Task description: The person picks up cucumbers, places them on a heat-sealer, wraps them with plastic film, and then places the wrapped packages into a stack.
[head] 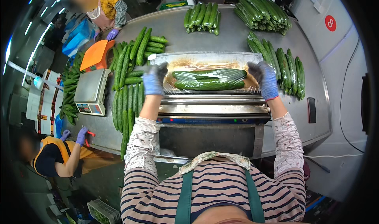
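My left hand [154,79] and my right hand [264,79], both in blue gloves with dark fingers, grip opposite sides of a sheet of clear plastic film [226,75]. The film is drawn taut over a pair of cucumbers [208,85], wrinkling at their ends. Beneath them is the stained metal plate of a film wrapping machine [211,120], whose rollers and heated strip lie nearer to me. Its front panel bears small red and green lights. Fingertips are partly blurred and hidden by the film.
Loose cucumbers [128,105] lie left, beside a weighing scale [91,86] and an orange scale pan [96,56]. Wrapped cucumbers [263,13] are stacked at the back right, with more packs [290,71] nearer. A phone [311,110] lies right. Two gloved people [108,11] [59,156] stand left.
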